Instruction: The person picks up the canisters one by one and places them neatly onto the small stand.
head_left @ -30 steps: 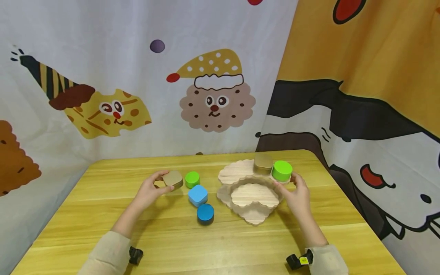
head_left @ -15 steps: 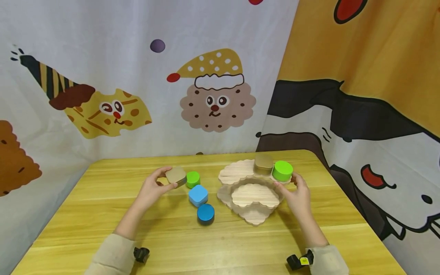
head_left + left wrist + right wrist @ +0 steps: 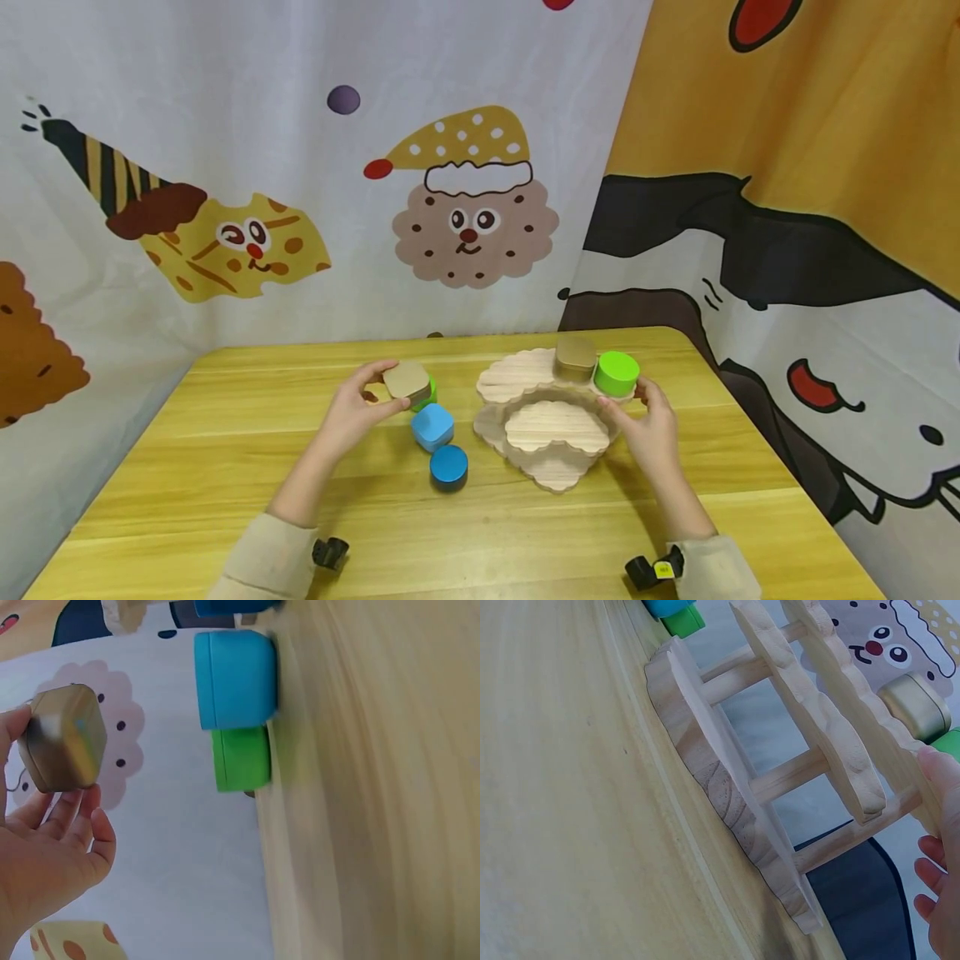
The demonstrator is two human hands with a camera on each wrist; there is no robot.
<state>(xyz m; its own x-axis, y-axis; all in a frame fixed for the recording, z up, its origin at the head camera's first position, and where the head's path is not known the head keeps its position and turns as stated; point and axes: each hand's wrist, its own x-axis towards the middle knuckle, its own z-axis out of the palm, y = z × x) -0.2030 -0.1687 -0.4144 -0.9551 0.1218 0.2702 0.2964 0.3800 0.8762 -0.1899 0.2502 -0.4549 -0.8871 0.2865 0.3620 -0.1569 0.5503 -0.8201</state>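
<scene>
My left hand [image 3: 354, 415] pinches a gold rounded-square tin [image 3: 407, 382] between thumb and fingers. In the left wrist view the gold tin [image 3: 66, 742] is held up off the table. Seen from the head, it partly covers a green tin [image 3: 431, 395] standing on the table. A light blue tin [image 3: 432, 425] and a dark blue round tin [image 3: 448, 467] stand close by. My right hand [image 3: 651, 425] grips the right edge of a tiered wooden stand [image 3: 517, 375], thumb on top. On the stand's top tier sit another gold tin [image 3: 575, 358] and a bright green tin [image 3: 617, 373].
The wooden table [image 3: 240, 417] ends at a printed curtain [image 3: 285, 167] behind it. In the right wrist view, dowel posts [image 3: 791, 774] separate the stand's scalloped tiers. Black wrist cameras sit at both cuffs, the left one [image 3: 330, 553] low over the table.
My left hand has moved right with the gold tin, from left of the green tin on the table to partly in front of it. The right hand and stand have stayed put.
</scene>
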